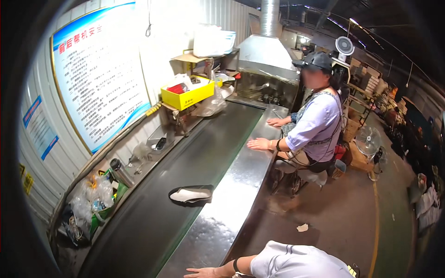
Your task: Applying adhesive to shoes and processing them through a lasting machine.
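At the lower edge my right hand (202, 272) lies on the shiny metal ledge (227, 204), its fingers stretched out and holding nothing. The frame cuts off part of that hand. A dark band circles my right wrist, and a white sleeve covers the upper arm. My left hand is out of the picture. Beyond my right hand, a shoe (191, 195) with a pale face and dark edges rests on the dark conveyor belt (143, 217). It lies near the ledge, apart from any hand.
A seated co-worker (320, 116) has both hands on the ledge's far part. Along the wall stand a yellow box (189, 96), a thermos (121, 172) and plastic bags (92, 197). A metal hooded machine (269, 69) stands at the belt's far end. A fan (368, 141) stands behind the co-worker.
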A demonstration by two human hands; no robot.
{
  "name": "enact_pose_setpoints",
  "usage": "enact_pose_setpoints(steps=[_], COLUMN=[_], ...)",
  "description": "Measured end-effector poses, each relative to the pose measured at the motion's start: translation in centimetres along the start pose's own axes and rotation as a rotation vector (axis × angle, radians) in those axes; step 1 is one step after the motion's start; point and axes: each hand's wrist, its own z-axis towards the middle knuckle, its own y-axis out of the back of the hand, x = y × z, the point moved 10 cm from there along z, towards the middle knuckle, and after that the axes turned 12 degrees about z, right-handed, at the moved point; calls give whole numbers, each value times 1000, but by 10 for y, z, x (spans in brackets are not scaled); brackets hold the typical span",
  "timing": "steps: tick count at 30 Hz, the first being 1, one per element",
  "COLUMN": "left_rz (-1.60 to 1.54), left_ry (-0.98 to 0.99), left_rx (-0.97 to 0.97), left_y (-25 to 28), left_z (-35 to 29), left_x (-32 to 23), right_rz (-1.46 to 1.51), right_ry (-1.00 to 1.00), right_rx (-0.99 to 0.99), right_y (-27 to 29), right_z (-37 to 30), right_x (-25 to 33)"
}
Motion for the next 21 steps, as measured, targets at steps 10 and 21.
enact_pose_setpoints(steps=[10, 21], left_rz=[9, -256], left_ry=[67, 426], left_rx=[71, -158], left_y=[-37, 13], left_z=[-34, -107], left_x=[47, 112], right_rz=[-116, 32], right_ry=[-77, -274], right_rx=[31, 164], right_y=[11, 32], right_z=[-6, 5], right_x=[8, -27])
